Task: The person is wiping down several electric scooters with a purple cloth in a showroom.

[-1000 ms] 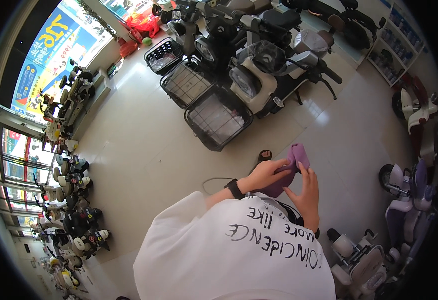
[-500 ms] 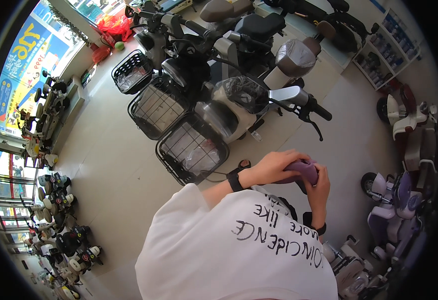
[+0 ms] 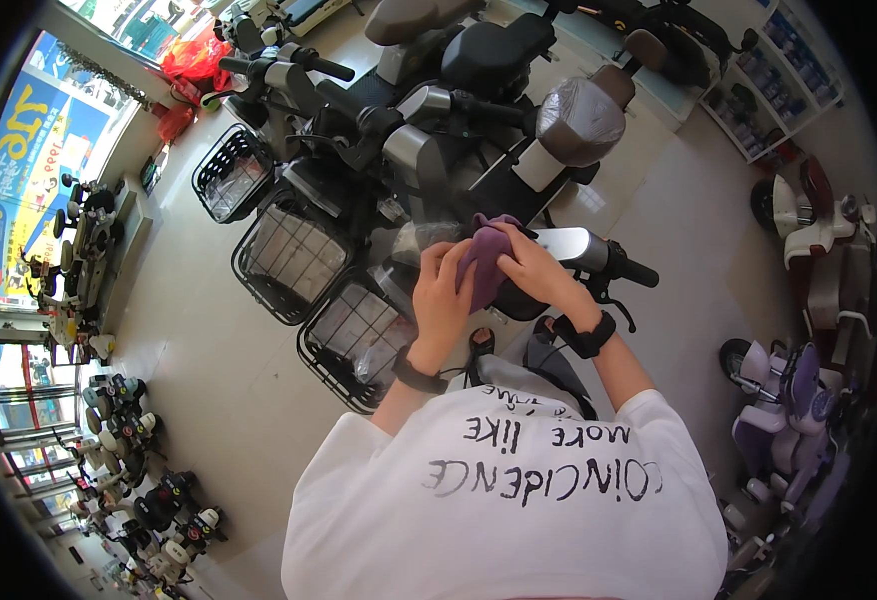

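Note:
A folded purple cloth is gripped between both my hands, held up in front of me. My left hand closes on its left side, fingers pointing forward. On the other side my right hand has its thumb and fingers pressed into it. Just beyond and below stands the nearest electric scooter; its silver handlebar cover shows right behind my right hand, with a black grip at the end. My hands and the cloth hide much of its front.
Black wire baskets front the scooters to the left of my hands. A plastic-wrapped brown seat lies beyond. Purple scooters line the right side, and a white shelf stands far right. Small scooters fill the left side.
Both hands have moved left and forward with the purple cloth, from right of the nearest scooter to over its front. My body has turned toward the scooter.

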A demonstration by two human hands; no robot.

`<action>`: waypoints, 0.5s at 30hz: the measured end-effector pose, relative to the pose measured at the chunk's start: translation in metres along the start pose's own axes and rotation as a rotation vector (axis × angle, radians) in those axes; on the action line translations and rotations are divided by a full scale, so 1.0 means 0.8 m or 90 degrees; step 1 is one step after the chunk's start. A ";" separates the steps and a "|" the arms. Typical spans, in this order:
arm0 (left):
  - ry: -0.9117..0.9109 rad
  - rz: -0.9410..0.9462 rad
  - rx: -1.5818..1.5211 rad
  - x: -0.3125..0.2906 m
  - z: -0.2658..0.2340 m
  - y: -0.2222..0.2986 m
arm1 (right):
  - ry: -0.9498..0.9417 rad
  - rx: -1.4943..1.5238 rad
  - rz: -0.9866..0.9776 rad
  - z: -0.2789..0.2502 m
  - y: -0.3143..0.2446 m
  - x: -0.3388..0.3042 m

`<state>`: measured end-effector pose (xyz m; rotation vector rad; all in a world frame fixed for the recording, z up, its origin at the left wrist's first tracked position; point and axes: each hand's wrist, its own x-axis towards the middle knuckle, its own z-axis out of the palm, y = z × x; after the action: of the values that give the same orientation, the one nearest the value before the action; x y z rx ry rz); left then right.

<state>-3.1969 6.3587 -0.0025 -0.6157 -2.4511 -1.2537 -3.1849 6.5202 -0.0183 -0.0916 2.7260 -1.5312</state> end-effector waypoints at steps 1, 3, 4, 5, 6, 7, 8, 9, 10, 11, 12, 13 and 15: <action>0.028 0.005 0.004 -0.007 -0.001 -0.001 | -0.032 -0.001 -0.018 -0.005 0.000 0.006; 0.029 -0.009 0.019 -0.028 -0.001 0.002 | -0.142 -0.045 0.024 -0.023 -0.015 0.015; -0.008 -0.021 0.005 -0.038 0.002 0.008 | -0.246 -0.098 0.062 -0.031 -0.022 0.018; -0.044 -0.032 -0.011 -0.047 0.005 0.016 | -0.257 -0.094 0.061 -0.037 -0.022 0.018; -0.070 -0.007 0.002 -0.055 0.008 0.023 | -0.296 -0.152 0.024 -0.044 -0.019 0.017; -0.096 0.017 -0.016 -0.056 0.015 0.031 | -0.332 -0.213 -0.017 -0.059 -0.015 0.019; -0.101 0.045 -0.012 -0.054 0.019 0.039 | -0.339 -0.211 0.009 -0.072 -0.013 0.022; -0.108 0.073 -0.009 -0.049 0.021 0.049 | -0.349 -0.209 0.002 -0.086 -0.015 0.025; -0.106 0.065 -0.005 -0.045 0.024 0.058 | -0.308 -0.133 -0.012 -0.100 -0.017 0.025; -0.083 0.077 -0.008 -0.039 0.027 0.067 | -0.269 -0.058 -0.024 -0.111 -0.021 0.025; -0.060 0.090 -0.010 -0.034 0.030 0.076 | -0.210 -0.029 -0.064 -0.119 -0.025 0.031; -0.058 0.080 -0.004 -0.030 0.032 0.083 | -0.151 0.003 -0.102 -0.126 -0.030 0.039; -0.070 0.004 -0.019 -0.024 0.036 0.095 | -0.150 0.004 -0.088 -0.123 -0.034 0.059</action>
<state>-3.1442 6.4181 0.0243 -0.7177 -2.5214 -1.2889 -3.2346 6.5871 0.0566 -0.4398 2.5769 -1.4536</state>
